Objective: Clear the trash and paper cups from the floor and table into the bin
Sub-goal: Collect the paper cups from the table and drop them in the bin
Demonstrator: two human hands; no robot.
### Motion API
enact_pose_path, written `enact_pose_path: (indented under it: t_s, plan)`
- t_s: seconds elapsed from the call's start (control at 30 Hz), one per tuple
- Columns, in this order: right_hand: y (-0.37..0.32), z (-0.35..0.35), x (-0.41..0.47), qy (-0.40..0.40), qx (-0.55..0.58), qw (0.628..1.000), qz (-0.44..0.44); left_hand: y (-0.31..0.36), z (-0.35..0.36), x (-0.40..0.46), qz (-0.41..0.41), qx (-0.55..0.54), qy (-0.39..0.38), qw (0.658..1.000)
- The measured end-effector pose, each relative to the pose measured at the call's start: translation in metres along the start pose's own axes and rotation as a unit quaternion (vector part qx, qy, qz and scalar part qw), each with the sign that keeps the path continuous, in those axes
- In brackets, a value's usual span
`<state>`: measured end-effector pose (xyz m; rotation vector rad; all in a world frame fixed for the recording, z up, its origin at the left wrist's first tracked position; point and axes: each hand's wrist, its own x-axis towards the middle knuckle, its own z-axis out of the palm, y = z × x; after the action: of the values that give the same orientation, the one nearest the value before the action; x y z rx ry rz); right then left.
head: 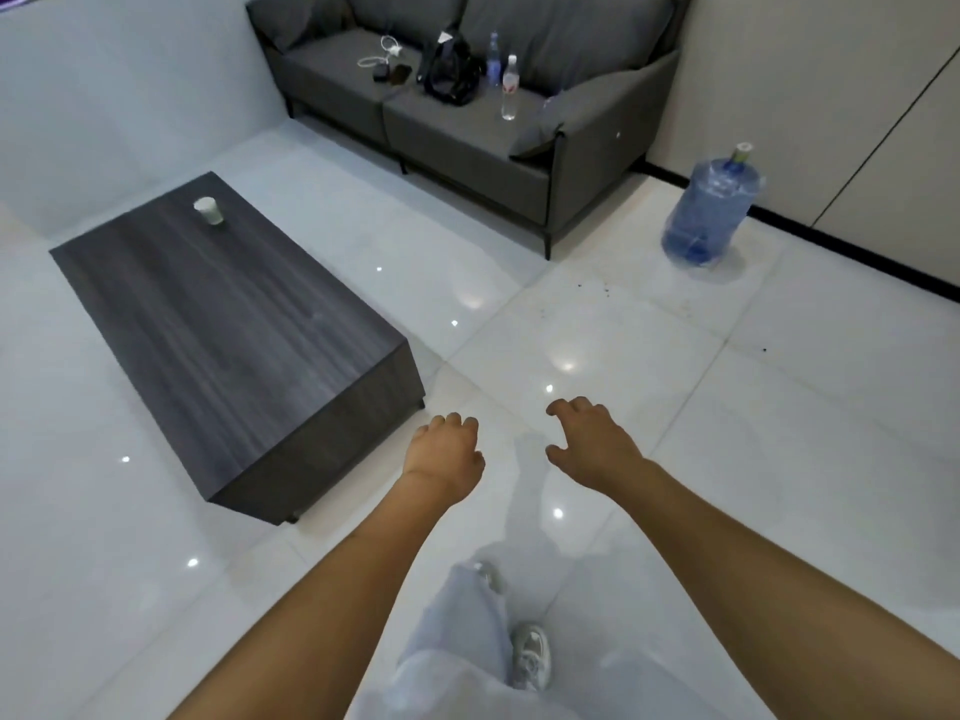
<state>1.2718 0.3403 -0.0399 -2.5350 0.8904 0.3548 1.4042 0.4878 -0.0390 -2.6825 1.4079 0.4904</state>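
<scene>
single head view — looks forward and down from standing height over the floor [675, 407]

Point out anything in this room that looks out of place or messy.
A lone paper cup stands upright on the dark coffee table. Dark crumbs speckle the floor tiles near the big blue water jug. No bin is in view.

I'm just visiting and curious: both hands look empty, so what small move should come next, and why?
Probably a step toward the dark table to reach for the paper cup standing at its far end. Both the left hand and the right hand hang loosely curled over bare floor, holding nothing, and no bin is in view yet.
</scene>
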Motion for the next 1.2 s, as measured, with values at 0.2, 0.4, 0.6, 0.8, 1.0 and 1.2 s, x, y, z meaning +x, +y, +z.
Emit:
enact_pose_path:
  t_s: [0.2, 0.4, 0.6, 0.8, 1.0, 1.2]
  plan:
    - [0.005, -0.036, 0.13, -0.032, -0.01, 0.999, -0.021, -0.024, -0.029, 0.119, -0.038, -0.034, -0.01, 0.999]
    - [0.001, -0.096, 0.278, -0.033, -0.016, 0.999, -0.03, -0.064, -0.067, 0.255, -0.077, -0.067, -0.035, 0.994]
    - [-0.011, -0.157, 0.4, -0.049, -0.029, 0.997, -0.051, -0.1, -0.12, 0.361, -0.114, -0.103, -0.013, 0.988]
    - [-0.038, -0.199, 0.534, -0.078, -0.043, 0.989, -0.116, -0.148, -0.156, 0.468, -0.179, -0.126, -0.008, 0.976]
    - [-0.077, -0.26, 0.673, -0.09, -0.074, 0.977, -0.176, -0.197, -0.205, 0.566, -0.25, -0.157, 0.013, 0.955]
    - [-0.136, -0.293, 0.784, -0.121, -0.108, 0.958, -0.237, -0.254, -0.229, 0.63, -0.324, -0.188, 0.015, 0.927]
